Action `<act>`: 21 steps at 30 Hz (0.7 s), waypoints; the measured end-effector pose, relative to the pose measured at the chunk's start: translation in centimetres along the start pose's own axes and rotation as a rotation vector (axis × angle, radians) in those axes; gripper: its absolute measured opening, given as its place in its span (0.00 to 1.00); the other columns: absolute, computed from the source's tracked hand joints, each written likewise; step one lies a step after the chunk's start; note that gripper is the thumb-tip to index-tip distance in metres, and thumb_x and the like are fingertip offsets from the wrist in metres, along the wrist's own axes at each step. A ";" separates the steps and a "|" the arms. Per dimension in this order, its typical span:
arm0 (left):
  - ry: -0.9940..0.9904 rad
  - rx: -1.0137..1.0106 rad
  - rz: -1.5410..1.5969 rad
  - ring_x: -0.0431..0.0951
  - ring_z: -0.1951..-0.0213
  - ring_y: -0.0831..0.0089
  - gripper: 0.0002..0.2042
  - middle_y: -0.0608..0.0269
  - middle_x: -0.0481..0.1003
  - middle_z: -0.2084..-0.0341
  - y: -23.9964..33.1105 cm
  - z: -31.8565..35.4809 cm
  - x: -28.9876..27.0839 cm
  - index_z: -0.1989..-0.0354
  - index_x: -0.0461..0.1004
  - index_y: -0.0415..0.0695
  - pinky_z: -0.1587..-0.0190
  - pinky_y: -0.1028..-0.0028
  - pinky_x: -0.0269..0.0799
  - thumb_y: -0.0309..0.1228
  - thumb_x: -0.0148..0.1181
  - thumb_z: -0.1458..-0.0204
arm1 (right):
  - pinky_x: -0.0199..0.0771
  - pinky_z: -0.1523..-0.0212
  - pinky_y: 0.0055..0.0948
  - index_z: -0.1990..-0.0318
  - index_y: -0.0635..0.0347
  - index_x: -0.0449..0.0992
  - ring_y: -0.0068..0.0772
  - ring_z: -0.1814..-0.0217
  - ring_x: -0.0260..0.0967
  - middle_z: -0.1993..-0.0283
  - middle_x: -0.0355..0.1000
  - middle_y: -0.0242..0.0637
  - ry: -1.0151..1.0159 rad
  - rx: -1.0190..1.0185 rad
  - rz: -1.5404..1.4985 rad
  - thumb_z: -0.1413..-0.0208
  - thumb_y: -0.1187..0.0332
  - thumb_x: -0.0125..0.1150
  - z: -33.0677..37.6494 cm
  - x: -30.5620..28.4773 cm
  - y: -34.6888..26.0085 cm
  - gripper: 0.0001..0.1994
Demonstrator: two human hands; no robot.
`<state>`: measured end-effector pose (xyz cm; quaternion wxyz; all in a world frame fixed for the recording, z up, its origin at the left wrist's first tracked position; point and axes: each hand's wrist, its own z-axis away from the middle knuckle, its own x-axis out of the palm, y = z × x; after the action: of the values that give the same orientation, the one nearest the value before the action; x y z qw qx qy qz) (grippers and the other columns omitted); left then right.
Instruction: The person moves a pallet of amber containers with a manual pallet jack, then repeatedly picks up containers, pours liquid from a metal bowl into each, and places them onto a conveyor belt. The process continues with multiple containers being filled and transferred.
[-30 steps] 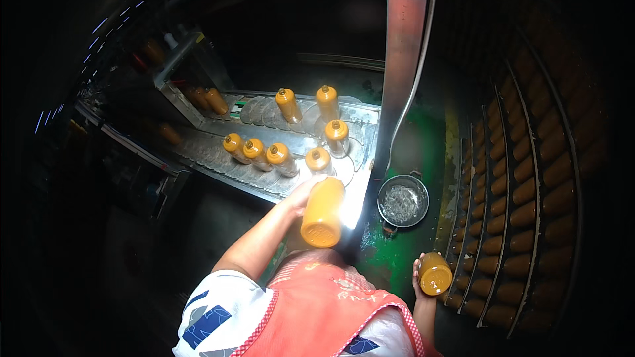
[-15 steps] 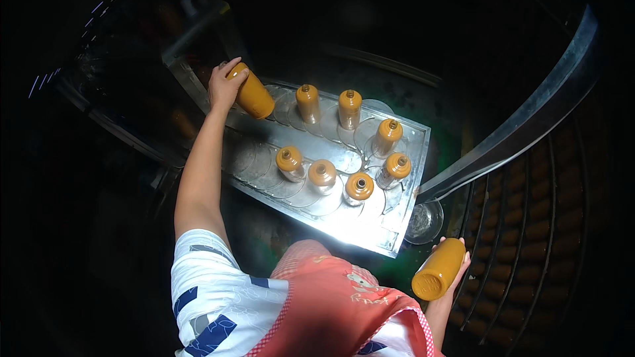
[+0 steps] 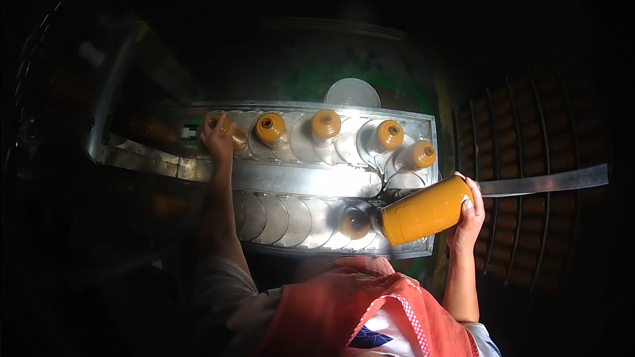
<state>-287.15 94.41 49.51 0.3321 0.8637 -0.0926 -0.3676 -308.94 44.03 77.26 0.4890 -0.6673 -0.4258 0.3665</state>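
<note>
My left hand is closed around an orange-yellow bottle at the left of the conveyor's far row. My right hand grips the end of another orange-yellow bottle, tilted nearly flat above the conveyor's near right corner. On the far row stand upright bottles with open necks: one beside my left hand, a second further right, and a third. One more bottle stands at the right bend. A dimmer bottle in the near row is close to the held bottle's end.
The metal conveyor has overlapping rounded plates and a raised rim. A pale round lid or dish shows behind it. At the right, a metal strip crosses dark racks with rows of orange-brown items. Dark surroundings hide much else.
The view has turned. My left hand has lowered its bottle to the conveyor's far row. My right hand has brought its bottle up over the near right corner. Fewer bottles show in the near row.
</note>
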 end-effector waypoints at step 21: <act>-0.350 -0.041 0.509 0.76 0.43 0.61 0.17 0.52 0.77 0.45 7.9 -1.5 0.6 0.52 0.79 0.38 0.40 0.70 0.68 0.25 0.69 0.52 | 0.56 0.32 0.50 0.51 0.41 0.83 0.59 0.33 0.52 0.34 0.59 0.50 -0.437 -0.566 0.537 0.55 0.66 0.72 -6.8 31.3 17.9 0.20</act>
<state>-285.01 88.94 55.05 0.4101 0.7295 -0.3543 -0.4174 -287.47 67.91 59.48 0.0732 -0.7687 -0.4144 0.4817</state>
